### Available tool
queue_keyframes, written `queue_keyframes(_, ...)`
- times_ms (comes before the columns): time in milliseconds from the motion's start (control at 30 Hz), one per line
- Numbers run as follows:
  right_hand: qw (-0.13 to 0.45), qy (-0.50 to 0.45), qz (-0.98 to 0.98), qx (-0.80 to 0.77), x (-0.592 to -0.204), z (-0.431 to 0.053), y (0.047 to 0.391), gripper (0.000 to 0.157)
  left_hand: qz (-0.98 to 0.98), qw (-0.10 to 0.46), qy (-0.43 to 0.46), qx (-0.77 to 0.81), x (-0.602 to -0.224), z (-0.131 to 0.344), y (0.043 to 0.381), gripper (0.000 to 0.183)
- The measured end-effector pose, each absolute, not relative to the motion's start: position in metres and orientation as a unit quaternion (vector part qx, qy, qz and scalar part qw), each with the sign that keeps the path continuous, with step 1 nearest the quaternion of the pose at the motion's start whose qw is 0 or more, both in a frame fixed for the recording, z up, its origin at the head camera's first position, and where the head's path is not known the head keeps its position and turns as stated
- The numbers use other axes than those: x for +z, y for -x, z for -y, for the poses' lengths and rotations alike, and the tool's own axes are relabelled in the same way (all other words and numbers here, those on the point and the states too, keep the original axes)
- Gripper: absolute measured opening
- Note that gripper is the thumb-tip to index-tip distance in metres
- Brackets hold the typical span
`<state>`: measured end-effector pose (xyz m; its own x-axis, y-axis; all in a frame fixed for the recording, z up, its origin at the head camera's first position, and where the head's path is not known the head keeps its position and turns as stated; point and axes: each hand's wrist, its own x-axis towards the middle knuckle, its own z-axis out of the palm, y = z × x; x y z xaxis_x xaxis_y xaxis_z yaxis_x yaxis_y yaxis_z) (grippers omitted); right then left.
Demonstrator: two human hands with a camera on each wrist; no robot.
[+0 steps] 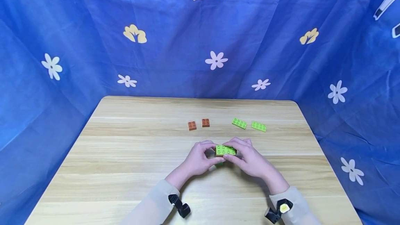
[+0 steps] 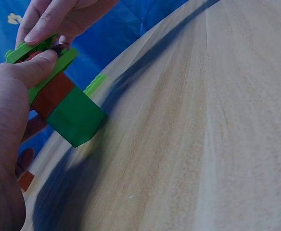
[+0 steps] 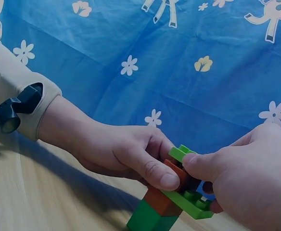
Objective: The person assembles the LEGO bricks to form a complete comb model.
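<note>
Between the two hands stands a small tower of toy building bricks. Its base is a dark green brick (image 2: 76, 117) with a brown brick (image 2: 55, 94) on it. Above these come a lime plate (image 3: 197, 210), a second brown brick (image 3: 177, 168) and, on top, a lime eight-stud plate (image 1: 225, 149). My left hand (image 1: 201, 159) grips the tower from the left, its thumb against the upper brown brick. From the right, my right hand (image 1: 252, 158) pinches the top lime plate between thumb and fingers. Fingers hide parts of the upper layers.
Two brown four-stud bricks, one left (image 1: 192, 125) and one right (image 1: 205, 123), lie beyond the hands. Farther right are two lime plates, one nearer the middle (image 1: 239, 123) and one outer (image 1: 258, 126). A blue patterned cloth (image 1: 175, 44) surrounds the wooden table (image 1: 125, 169).
</note>
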<state>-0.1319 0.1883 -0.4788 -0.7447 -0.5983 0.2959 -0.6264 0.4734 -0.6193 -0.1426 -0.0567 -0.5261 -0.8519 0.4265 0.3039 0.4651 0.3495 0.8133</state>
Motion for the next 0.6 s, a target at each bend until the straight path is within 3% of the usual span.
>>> queue_keyframes(600,0.021,-0.363,0.859,0.361,-0.4752,-0.1885,0.13,0.036,0.821,0.014,0.266,-0.505,-0.5242,0.0559,0.1399,0.035)
